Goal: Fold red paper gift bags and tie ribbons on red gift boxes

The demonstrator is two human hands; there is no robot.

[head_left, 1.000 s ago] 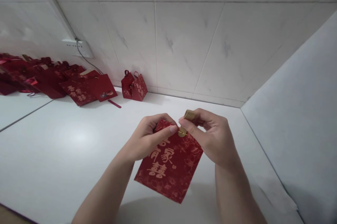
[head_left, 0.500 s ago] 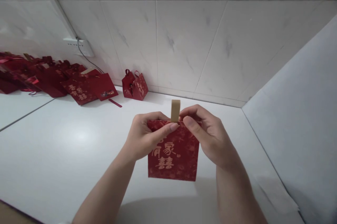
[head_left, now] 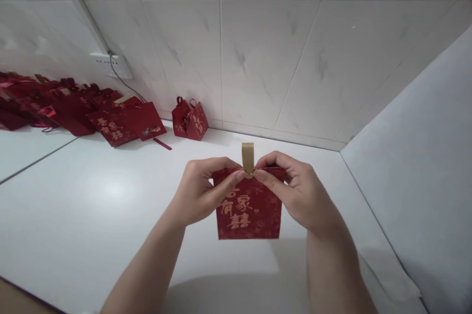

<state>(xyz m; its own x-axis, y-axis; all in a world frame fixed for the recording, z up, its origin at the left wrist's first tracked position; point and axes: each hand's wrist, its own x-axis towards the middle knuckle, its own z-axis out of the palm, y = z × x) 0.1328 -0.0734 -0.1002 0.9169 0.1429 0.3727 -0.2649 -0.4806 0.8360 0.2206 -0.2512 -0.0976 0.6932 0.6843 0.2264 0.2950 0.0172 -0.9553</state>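
Note:
A red paper gift box [head_left: 261,215] with pale gold Chinese characters hangs upright between my two hands above the white table. From the middle of its top edge rises a gold ribbon loop [head_left: 248,155]. My left hand [head_left: 206,186] pinches the top edge just left of the ribbon, thumb in front and fingers behind. On the other side, my right hand [head_left: 289,184] pinches the same edge, its thumb tip close to the ribbon's base. The fingers behind the box are partly hidden.
Two small red boxes with loops [head_left: 190,120] stand by the tiled wall. A heap of red boxes and bags [head_left: 66,102] fills the back left, near a power socket [head_left: 112,65] with a cable. A dark red strip [head_left: 162,143] lies on the table [head_left: 92,220]. A pale panel [head_left: 416,157] bounds the right.
My right thumb has moved left to the ribbon's base, and both thumbs now press close together. The box has shifted slightly right, and its lower edge sits higher in view.

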